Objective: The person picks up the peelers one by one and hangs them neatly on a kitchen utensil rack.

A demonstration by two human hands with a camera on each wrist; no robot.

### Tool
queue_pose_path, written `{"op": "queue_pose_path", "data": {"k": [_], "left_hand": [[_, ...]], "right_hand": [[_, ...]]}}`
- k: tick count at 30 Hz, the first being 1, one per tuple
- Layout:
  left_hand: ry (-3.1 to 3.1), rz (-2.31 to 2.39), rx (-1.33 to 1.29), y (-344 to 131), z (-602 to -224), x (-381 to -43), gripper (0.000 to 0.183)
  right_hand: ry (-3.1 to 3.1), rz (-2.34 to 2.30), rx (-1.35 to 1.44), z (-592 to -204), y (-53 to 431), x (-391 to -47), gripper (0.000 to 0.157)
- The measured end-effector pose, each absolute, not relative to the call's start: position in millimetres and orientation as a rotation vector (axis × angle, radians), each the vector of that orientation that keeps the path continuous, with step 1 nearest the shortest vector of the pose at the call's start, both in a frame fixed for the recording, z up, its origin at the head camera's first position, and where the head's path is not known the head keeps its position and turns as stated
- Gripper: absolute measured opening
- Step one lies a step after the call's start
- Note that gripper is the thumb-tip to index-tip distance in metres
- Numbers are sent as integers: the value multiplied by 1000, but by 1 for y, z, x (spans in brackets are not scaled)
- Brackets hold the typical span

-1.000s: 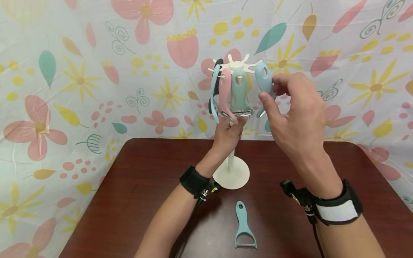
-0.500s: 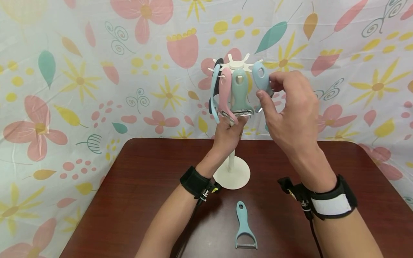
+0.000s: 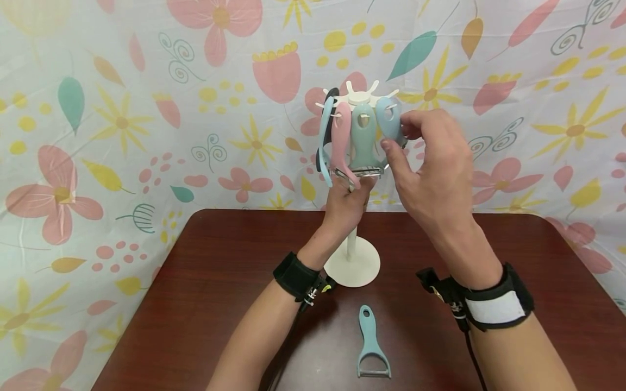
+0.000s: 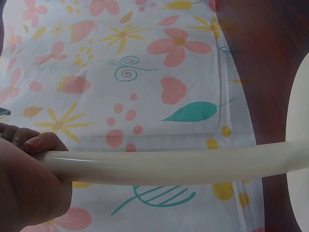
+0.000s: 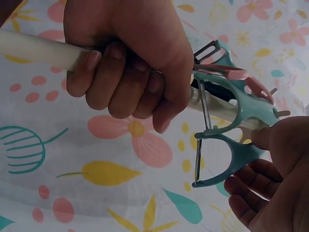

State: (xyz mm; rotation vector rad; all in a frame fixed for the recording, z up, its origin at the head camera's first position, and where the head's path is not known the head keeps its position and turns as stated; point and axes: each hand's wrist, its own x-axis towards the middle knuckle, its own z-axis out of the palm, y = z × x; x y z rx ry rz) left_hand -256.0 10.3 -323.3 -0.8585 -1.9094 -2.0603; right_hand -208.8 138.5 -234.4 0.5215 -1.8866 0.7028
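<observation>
My left hand [image 3: 342, 209] grips the pole of a white stand just under its hanging tools; the left wrist view shows the fingers wrapped round the pole [image 4: 169, 166]. Between thumb and fingers, my right hand [image 3: 435, 168] pinches a light blue peeler [image 3: 390, 125]. Its handle hole sits at a prong of the hook ring [image 3: 359, 99], and the prong tip shows in the hole. In the right wrist view that peeler's blade end [image 5: 231, 157] points toward the left hand. Beside it hang a green peeler [image 3: 363, 141] and a pink peeler [image 3: 340, 136].
Further left on the ring hang another blue peeler [image 3: 325, 141], seen edge-on, and a dark tool [image 3: 332, 93]. The stand's round base [image 3: 362, 274] rests on the brown table [image 3: 220, 260]. A loose blue peeler [image 3: 369, 339] lies nearer the front. Behind hangs a flowered cloth [image 3: 146, 108].
My right hand has moved left with the light blue peeler, bringing its handle hole onto the prong beside the green peeler. The left hand keeps its grip on the pole.
</observation>
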Motion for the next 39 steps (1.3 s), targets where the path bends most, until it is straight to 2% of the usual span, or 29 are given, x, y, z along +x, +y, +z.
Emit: {"op": "queue_pose_path", "data": {"k": [9,14,21,39], "left_hand": [[-1888,-2001,-863,17,-344,-280,32],[-1873,-1999,-874,18,-345,-281,32],[-1861,-1997,-873,18,-344,-280,43],[-1835,-1983,-902,17,-346,-282,39]], "right_hand": [[-1908,677,541,-238,140,-210,29],[-1909,676,544,-239,140,-208,29],[-1913,702,535,-240,141,-203,29],[-1949,728,507,-252,148,-194,36]]}}
